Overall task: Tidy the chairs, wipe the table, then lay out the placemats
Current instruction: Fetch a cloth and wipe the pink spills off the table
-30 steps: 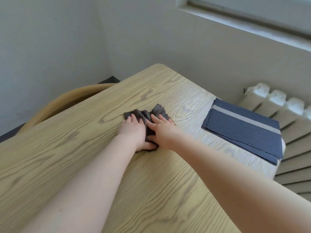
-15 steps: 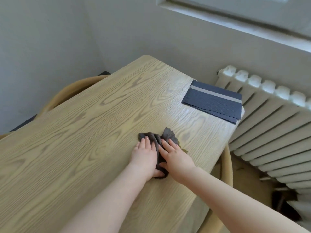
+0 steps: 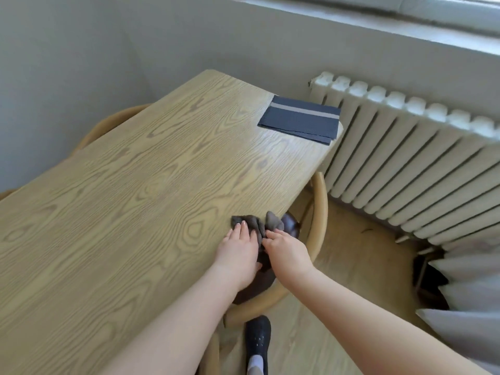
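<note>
Wiping stroke at the right-hand edge of the table. The left hand (image 3: 238,253) lies flat, fingers straight, pressing the near part of the grey cloth (image 3: 257,226) onto the table (image 3: 135,198); the right hand (image 3: 288,251), just beside it, has its fingers bent down onto the cloth's right side, and whether they pinch the fabric or only press it cannot be told. The cloth is bunched, not spread, and its far-right corner overhangs the table edge above the dark seat of a chair (image 3: 319,212) tucked beneath. For a good stroke, the cloth would probably serve better flattened, so that more of it meets the wood, with even pressure from both palms and each pass overlapping the one beside it; carrying the stroke fully off the edge would sweep crumbs away from the top, though onto the seat below. The folded placemats (image 3: 300,121) rest at the far right corner, well apart from the hands, beside the radiator (image 3: 419,163); the surface under them likely needs wiping too before they are laid out.
</note>
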